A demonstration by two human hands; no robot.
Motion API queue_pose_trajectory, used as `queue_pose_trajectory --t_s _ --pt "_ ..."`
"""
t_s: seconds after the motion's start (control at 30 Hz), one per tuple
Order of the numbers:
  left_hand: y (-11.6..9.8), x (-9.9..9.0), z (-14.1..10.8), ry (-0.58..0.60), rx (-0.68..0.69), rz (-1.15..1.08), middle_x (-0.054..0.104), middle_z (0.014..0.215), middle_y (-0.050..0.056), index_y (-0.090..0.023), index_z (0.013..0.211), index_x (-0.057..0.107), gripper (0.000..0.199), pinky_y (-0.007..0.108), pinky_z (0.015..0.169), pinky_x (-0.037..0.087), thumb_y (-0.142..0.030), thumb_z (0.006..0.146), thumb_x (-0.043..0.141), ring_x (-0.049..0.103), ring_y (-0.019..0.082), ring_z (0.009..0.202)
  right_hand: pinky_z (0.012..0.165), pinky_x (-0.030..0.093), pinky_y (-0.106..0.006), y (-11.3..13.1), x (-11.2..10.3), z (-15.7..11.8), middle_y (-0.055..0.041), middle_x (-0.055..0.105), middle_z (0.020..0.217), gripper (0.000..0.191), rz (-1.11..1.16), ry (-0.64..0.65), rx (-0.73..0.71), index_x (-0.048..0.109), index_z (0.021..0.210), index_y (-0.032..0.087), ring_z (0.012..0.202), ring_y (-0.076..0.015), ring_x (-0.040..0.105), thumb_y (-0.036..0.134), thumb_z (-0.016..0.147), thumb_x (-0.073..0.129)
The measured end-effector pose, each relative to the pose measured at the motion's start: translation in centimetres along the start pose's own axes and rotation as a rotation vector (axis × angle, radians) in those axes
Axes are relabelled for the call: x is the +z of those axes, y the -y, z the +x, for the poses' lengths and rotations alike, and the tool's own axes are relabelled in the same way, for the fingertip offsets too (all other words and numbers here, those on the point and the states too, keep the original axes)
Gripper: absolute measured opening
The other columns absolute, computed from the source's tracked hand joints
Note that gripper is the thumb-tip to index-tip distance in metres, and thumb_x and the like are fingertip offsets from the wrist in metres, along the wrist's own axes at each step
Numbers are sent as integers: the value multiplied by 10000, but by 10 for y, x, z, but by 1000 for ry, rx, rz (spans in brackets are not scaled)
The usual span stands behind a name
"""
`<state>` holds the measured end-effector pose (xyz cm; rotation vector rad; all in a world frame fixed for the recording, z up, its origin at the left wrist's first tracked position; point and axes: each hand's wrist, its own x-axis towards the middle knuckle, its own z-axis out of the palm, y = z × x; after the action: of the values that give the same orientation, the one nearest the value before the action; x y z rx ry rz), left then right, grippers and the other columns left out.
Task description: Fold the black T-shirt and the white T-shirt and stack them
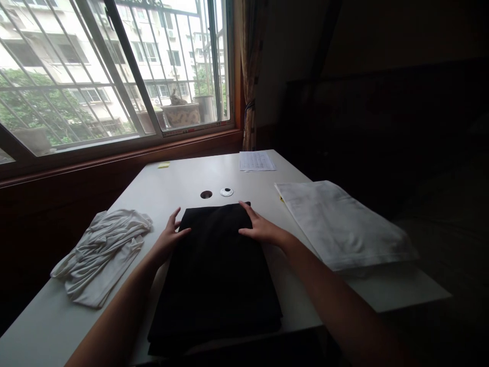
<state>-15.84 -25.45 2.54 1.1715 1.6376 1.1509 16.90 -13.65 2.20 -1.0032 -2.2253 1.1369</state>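
We have the black cloth [217, 275] folded into a matte, smooth slab on the white table [183, 178], between our 2 hands and close to our body. It is roughly rectangular and narrows toward its far edge in this view; stacked layers show at the near edge. Its long axis runs from us toward the window [153, 76], leaning slightly right to left as it comes nearer.

Our left hand [171, 235] is at the far left corner, fingers parted from the thumb, which lies over the cloth's edge. Our right hand [260, 227] is at the far right corner, likewise spread, fingertips at the corner and thumb on top. Both grips look loose, unclenched.

To the left we note a crumpled white cloth [103, 255], soft, with many rope-like folds. To the right lies a flat white cloth [340, 224], broad and lightly wrinkled, partly covering a small yellow item [281, 199] that we cannot identify. Beyond the slab are a round hole [206, 194], a pale disc [226, 192] and printed paper [257, 160], its text unreadable.

Dark shading hides the slab's inner folds; the right side of the room is nearly black.
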Motion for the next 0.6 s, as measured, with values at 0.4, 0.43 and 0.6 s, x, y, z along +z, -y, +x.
queue_pose_trajectory --t_s 0.4,0.43,0.6 --pt "1 -14 -9 128 -11 14 337 1656 139 -385 1637 136 1007 512 1175 405 -473 861 773 396 364 1483 1189 382 -482 16 -3 -11 -136 292 1664 1341 615 257 169 -26 1645 377 1440 -312 456 330 694 917" --pt "0 -14 -11 154 16 30 262 1693 116 -383 1639 138 1020 509 1203 367 -465 852 781 335 365 1515 1183 389 -487 17 -5 -13 -138 350 1635 1363 641 293 170 -18 1647 372 1421 -312 479 309 671 931" --pt "-3 -13 -17 216 87 70 117 1734 60 -371 1648 75 1085 485 1264 263 -446 837 793 252 354 1550 1181 377 -521 21 -12 -15 -118 390 1607 1317 648 271 118 80 1645 385 1416 -330 475 248 647 929"
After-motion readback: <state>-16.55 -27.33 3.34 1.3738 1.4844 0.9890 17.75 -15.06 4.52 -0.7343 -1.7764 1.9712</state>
